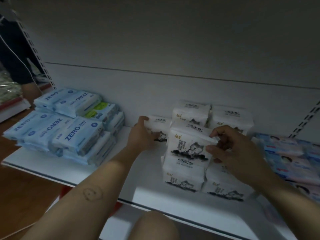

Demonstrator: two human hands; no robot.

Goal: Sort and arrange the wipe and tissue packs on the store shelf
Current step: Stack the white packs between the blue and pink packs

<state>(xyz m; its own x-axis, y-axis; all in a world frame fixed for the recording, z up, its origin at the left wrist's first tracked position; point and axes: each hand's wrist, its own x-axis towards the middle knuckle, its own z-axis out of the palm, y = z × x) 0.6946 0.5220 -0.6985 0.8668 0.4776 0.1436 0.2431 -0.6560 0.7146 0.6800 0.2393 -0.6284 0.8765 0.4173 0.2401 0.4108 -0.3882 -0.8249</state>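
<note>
At a white metal store shelf [52,167], a person works on a cluster of white plastic-wrapped tissue packs printed with an ink-style dog, standing on the shelf at 4 o'clock from the frame's centre. The right hand [230,144] pinches the upper right corner of the front white tissue pack [187,146], thumb and fingers closed on the wrapper. That pack stands upright on top of lower packs of the same kind. The left hand [141,134] grips the left end of a rear white tissue pack [159,129], at 10 o'clock from the front one, fingers curled over its top edge. At 9 o'clock, well apart from the cluster, lie stacks of flat light-blue wipe packs marked ZERO [57,127], with a green-labelled pack [98,111] behind them. At 3 o'clock lie pink-and-blue packs [294,156]. A bare knee [155,226] shows at 6 o'clock.
</note>
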